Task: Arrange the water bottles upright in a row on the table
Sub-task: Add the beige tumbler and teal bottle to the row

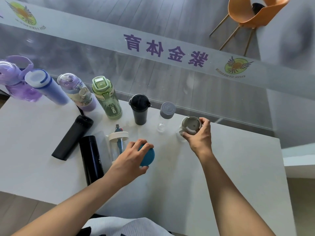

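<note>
White bench (221, 167) carries upright bottles in a row, where the right grip (199, 135) clasps a grey-lidded clear bottle (190, 125) and the left grip (131, 159) closes over a teal-lidded bottle (147, 156).

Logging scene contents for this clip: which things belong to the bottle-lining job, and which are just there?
Job: purple bottle, blue bottle, pastel bottle, green bottle, dark cup, grey-capped clear bottle, grey-lidded bottle, teal-lidded bottle, cream-lidded clear bottle, two black flasks lying flat, white table.

Bystanders: orange chair, lettered glass barrier.
</note>
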{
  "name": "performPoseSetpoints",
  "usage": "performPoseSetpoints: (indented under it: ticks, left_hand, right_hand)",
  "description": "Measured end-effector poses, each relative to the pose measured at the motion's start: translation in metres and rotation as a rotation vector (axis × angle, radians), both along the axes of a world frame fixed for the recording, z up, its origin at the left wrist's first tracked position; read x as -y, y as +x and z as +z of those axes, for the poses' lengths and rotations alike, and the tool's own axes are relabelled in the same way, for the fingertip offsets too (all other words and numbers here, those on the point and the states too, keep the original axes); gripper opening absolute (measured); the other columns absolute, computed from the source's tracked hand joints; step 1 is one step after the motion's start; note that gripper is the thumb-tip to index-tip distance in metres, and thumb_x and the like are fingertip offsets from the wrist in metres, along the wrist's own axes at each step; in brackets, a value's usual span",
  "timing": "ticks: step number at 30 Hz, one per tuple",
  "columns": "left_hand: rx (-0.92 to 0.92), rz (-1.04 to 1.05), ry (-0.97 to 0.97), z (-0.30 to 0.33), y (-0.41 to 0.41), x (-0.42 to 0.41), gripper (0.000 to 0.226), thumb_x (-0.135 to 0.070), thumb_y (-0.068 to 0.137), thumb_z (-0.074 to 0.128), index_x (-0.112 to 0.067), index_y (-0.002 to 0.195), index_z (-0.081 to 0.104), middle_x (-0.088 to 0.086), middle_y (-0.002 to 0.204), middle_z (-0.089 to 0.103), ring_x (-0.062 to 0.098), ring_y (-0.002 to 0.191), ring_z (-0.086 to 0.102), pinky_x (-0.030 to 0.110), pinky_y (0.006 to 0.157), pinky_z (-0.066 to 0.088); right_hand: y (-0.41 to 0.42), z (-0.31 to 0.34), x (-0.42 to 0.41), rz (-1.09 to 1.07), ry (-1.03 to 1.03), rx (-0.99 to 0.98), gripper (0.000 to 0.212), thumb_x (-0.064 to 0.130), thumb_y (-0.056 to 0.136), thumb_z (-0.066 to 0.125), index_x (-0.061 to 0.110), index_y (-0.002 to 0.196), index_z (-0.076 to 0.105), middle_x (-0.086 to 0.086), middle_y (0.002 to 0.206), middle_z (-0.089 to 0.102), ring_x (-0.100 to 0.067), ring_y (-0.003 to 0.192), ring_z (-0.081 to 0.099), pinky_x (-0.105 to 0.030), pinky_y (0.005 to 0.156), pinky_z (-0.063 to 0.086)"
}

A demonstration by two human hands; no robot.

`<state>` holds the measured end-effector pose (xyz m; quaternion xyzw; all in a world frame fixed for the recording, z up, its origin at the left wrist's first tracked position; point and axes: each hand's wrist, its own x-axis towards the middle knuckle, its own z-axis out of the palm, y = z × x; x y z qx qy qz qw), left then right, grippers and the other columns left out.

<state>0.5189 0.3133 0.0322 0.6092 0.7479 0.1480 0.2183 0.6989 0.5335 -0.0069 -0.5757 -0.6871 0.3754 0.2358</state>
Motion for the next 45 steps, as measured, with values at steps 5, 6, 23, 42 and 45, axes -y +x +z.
performPoseSetpoints:
  ticks: [5, 6, 23, 42, 45]
  left_hand:
    - [-0.002, 0.003, 0.002, 0.0, 0.001, 0.0, 0.07, -0.034, 0.077, 0.077, -0.032, 0.136, 0.04, -0.006, 0.138, 0.038, 0.019, 0.118, 0.04, 0.035, 0.094, 0.051]
    - [-0.003, 0.002, 0.004, 0.0, 0.001, 0.001, 0.07, -0.034, 0.077, 0.078, -0.032, 0.136, 0.04, -0.006, 0.138, 0.038, 0.019, 0.118, 0.041, 0.036, 0.095, 0.051]
    - [-0.006, -0.053, 0.016, 0.009, 0.013, -0.001, 0.073, -0.036, 0.077, 0.073, -0.033, 0.14, 0.037, -0.005, 0.136, 0.04, 0.019, 0.114, 0.043, 0.033, 0.097, 0.048]
    - [-0.026, -0.314, 0.107, 0.015, 0.098, -0.08, 0.062, -0.044, 0.092, 0.057, -0.029, 0.147, 0.033, -0.003, 0.158, 0.031, 0.023, 0.139, 0.034, 0.042, 0.112, 0.038]
    - [-0.135, -0.291, 0.18, 0.012, 0.097, -0.109, 0.058, -0.031, 0.089, 0.062, -0.018, 0.143, 0.044, 0.012, 0.154, 0.035, 0.036, 0.133, 0.039, 0.052, 0.106, 0.041]
  right_hand:
    - [0.001, 0.0, -0.01, 0.005, 0.001, 0.021, 0.083, 0.026, 0.064, 0.092, 0.021, 0.129, 0.04, 0.002, 0.125, 0.046, -0.018, 0.113, 0.05, -0.023, 0.093, 0.038]
    - [0.002, -0.001, -0.01, 0.004, 0.003, 0.023, 0.083, 0.026, 0.064, 0.091, 0.021, 0.129, 0.04, 0.002, 0.125, 0.046, -0.018, 0.114, 0.05, -0.023, 0.093, 0.038]
    - [0.022, 0.005, 0.118, 0.33, -0.036, 0.111, 0.068, 0.033, 0.078, 0.074, 0.036, 0.139, 0.045, 0.008, 0.135, 0.05, -0.013, 0.124, 0.05, -0.038, 0.109, 0.042]
    - [0.109, -0.003, 0.117, 0.063, -0.137, -0.056, 0.072, 0.037, 0.073, 0.087, 0.031, 0.132, 0.046, 0.011, 0.122, 0.058, -0.009, 0.108, 0.06, -0.021, 0.089, 0.055]
    - [0.124, -0.009, 0.094, -0.009, -0.109, -0.038, 0.069, 0.036, 0.07, 0.088, 0.029, 0.127, 0.049, 0.009, 0.12, 0.061, -0.012, 0.107, 0.061, -0.029, 0.091, 0.056]
